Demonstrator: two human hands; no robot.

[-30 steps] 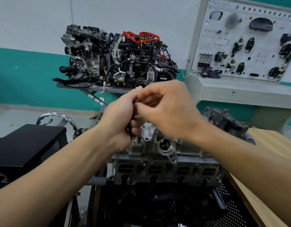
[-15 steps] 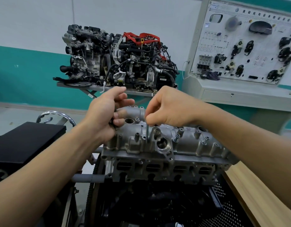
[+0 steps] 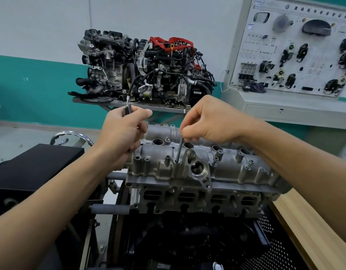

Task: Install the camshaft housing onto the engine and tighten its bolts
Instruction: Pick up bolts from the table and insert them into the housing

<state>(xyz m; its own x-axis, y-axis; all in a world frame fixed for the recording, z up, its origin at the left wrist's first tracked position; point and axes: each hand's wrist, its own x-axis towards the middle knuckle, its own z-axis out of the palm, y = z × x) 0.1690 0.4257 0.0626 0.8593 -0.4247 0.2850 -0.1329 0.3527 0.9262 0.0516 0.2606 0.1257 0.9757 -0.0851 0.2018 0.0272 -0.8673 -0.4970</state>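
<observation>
Both hands work over the housing (image 3: 203, 164), which sits on top of the engine (image 3: 197, 203).

Right hand (image 3: 211, 121) pinches the head of one long bolt (image 3: 179, 148) with the fingertips; the bolt stands almost upright, its lower end in a hole at the near edge of the housing. Left hand (image 3: 122, 131) is closed around a bundle of spare bolts (image 3: 127, 109), whose ends stick out above the fist, just beside the housing's left end. Two more bolts (image 3: 216, 159) stand in holes further right.
</observation>
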